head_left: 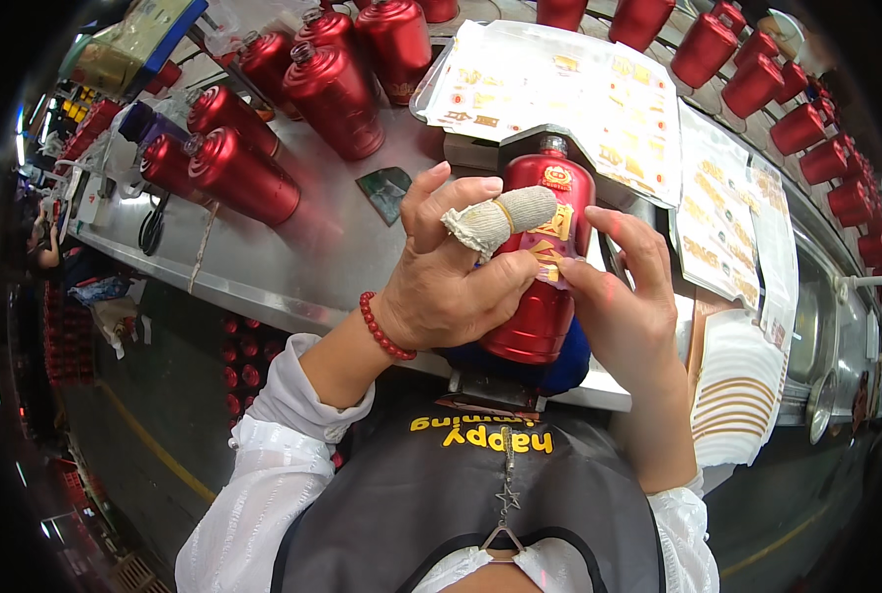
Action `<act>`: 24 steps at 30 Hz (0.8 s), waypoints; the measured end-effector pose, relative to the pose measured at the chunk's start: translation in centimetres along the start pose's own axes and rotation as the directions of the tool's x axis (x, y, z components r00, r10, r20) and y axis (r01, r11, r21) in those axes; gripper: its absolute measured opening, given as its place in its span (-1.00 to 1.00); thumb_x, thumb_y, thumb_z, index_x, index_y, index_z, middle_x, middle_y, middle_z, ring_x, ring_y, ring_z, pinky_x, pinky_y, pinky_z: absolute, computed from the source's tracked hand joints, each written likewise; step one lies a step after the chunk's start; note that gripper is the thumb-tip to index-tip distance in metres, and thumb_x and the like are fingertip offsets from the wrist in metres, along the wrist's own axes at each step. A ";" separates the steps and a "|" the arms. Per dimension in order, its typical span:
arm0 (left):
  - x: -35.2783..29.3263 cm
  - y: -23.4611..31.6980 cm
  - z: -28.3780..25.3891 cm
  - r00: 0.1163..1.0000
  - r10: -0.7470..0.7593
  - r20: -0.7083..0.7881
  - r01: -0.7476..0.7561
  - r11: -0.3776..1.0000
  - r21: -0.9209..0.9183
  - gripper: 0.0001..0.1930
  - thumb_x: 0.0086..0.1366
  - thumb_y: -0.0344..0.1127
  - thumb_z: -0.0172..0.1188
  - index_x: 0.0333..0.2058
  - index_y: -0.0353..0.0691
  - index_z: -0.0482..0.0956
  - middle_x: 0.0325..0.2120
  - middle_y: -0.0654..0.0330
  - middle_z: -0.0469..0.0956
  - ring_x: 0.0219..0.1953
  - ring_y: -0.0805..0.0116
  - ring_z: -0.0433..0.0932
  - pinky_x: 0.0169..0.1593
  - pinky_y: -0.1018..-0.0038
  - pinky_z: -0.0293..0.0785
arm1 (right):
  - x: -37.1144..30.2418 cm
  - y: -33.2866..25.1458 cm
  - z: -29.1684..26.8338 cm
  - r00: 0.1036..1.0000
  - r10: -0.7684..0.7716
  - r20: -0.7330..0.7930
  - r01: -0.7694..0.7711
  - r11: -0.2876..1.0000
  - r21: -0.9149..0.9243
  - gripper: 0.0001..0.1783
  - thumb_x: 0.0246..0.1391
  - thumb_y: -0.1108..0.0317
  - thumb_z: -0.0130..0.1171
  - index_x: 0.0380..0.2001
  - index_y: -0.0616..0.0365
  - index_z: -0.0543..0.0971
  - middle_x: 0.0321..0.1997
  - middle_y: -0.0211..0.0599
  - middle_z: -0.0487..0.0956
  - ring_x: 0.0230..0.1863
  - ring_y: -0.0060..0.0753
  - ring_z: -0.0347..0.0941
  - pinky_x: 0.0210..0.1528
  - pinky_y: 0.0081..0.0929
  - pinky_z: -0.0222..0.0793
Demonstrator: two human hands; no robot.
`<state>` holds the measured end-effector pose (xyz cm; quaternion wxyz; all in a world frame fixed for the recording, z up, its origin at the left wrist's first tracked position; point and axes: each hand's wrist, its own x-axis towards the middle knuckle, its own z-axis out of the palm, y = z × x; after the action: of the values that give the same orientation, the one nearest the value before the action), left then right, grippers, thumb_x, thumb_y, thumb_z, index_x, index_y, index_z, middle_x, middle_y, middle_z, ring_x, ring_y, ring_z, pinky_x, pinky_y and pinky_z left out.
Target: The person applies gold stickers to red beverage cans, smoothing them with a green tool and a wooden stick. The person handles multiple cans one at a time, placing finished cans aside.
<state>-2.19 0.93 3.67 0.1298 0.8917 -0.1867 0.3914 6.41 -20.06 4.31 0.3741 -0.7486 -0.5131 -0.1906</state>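
Note:
A glossy red bottle [531, 326] lies tilted in front of me, its neck pointing away, on a dark blue padded support [571, 361]. A gold-lettered decal on thin film [551, 237] lies on its front. My left hand [451, 272] is closed at the decal's left side, its thumb at the lower edge. A whitish cloth finger cover [505, 219] wraps its index finger, and a red bead bracelet [374, 326] circles the wrist. My right hand [627, 287] bends round the bottle's right side, thumb against the decal's lower edge. The fingers beneath are partly hidden.
Several red bottles [337, 99] stand on the metal table [263, 262] at the far left. Gold-printed decal sheets [559, 89] lie beyond the bottle and on the right. More red bottles [798, 128] line the far right. Paper with curved gold strips [737, 395] lies near right.

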 end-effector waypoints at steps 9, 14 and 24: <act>0.0 0.0 -0.1 1.000 0.007 0.006 -0.007 1.000 0.000 -0.83 0.04 -0.28 0.40 -0.33 0.05 0.68 0.00 0.15 0.60 0.23 0.07 0.32 0.37 -0.06 0.06 | -0.3 0.5 0.1 0.998 -0.061 -0.019 0.060 0.996 -0.058 -0.66 -0.23 0.55 0.38 -0.25 0.14 0.66 0.15 -0.04 0.50 0.10 0.08 0.47 0.05 -0.15 0.49; -0.1 0.0 -0.4 0.999 0.029 0.025 -0.029 0.999 -0.014 -0.84 0.08 -0.22 0.38 -0.33 0.01 0.68 -0.01 0.14 0.60 0.23 0.06 0.33 0.38 -0.07 0.05 | -0.7 0.7 0.2 0.995 -0.093 -0.033 0.090 0.992 -0.089 -0.68 -0.22 0.54 0.37 -0.27 0.13 0.66 0.15 -0.05 0.50 0.10 0.06 0.47 0.05 -0.15 0.50; -2.8 0.1 -1.0 0.999 -0.011 0.033 0.017 0.986 -0.167 -0.78 0.31 -0.08 0.21 -0.20 -0.01 0.68 -0.11 0.25 0.67 0.17 0.13 0.38 0.40 -0.02 -0.05 | -2.7 0.3 -1.1 0.991 0.071 -0.110 -0.073 0.997 -0.019 -0.67 -0.06 0.64 0.29 -0.16 0.17 0.67 0.12 0.06 0.55 0.09 0.01 0.54 0.02 -0.26 0.52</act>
<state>-4.66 1.86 2.23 0.2041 0.8850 -0.2147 0.3593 5.67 -22.61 3.11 0.3994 -0.7595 -0.4624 -0.2234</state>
